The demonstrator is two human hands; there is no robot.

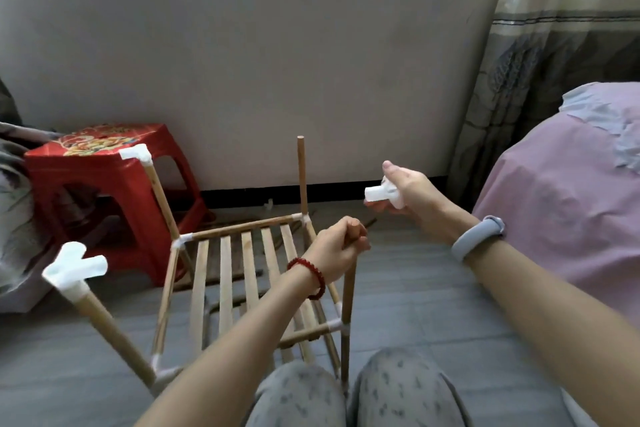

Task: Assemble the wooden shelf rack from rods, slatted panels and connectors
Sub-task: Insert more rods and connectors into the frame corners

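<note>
Two hands raised: left hand (341, 246) grip fisted round upright rod (347, 305) top; right hand (412, 192) grip pinching white connector (382, 196).

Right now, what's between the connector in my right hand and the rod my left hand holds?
Nothing: the head view shows only open air between the white connector and the rod.

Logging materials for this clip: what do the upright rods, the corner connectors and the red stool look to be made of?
Upright rods: light unpainted wood, matte, faint grain.
Corner connectors: white moulded plastic by the look, smooth, slightly glossy; the right hand holds a loose one.
Red stool: probably glossy moulded plastic, printed pattern on top.
</note>
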